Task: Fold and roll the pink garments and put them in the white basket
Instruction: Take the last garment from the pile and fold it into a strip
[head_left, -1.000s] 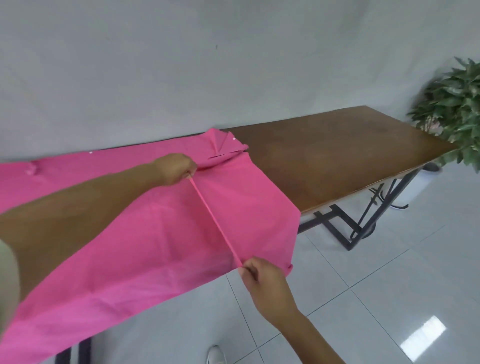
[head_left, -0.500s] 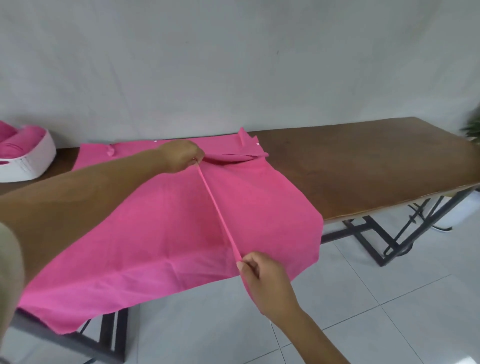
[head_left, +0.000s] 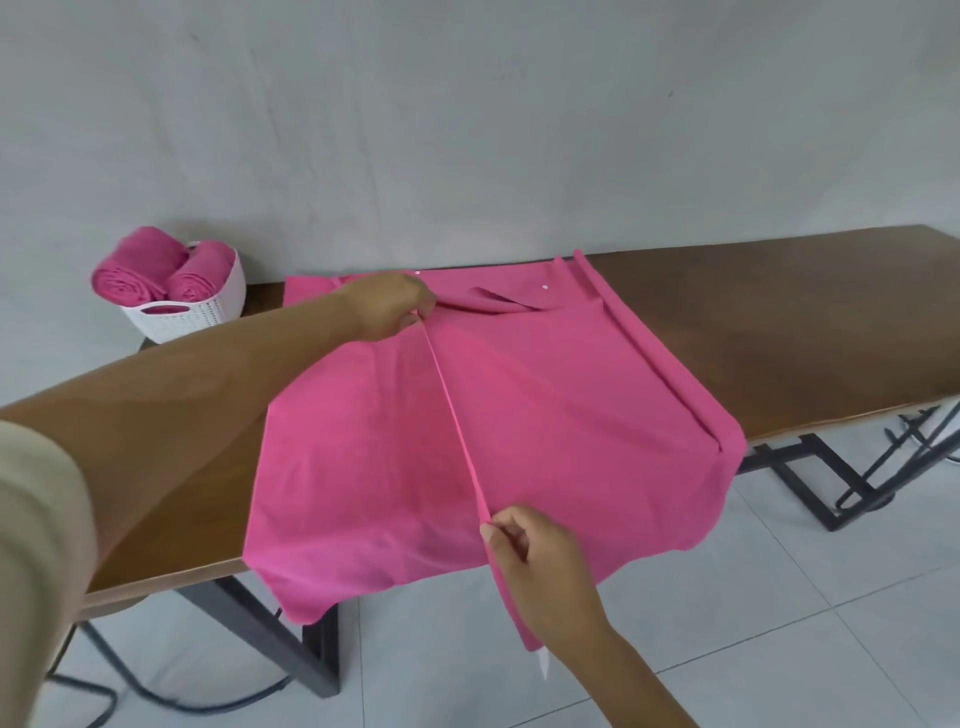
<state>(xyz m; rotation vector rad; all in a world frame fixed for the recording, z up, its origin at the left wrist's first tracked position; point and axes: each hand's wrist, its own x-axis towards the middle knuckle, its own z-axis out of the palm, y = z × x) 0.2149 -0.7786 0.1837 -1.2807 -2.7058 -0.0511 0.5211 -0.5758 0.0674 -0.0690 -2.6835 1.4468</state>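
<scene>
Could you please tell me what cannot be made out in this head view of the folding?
- White basket: anything beneath the two pink rolls is hidden by them and by the basket wall.
- Pink garment: part of its far left side lies behind the left forearm. The left hand and right hand cover the ends of the pinched ridge.
- White tag: too small to read.
- Table: its right end is cut off by the frame edge.

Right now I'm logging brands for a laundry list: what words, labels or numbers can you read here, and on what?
No text can be read in this view.
The white tag hanging from the pink garment below the right hand: too small to read.
The white basket: no lettering shows.
</scene>
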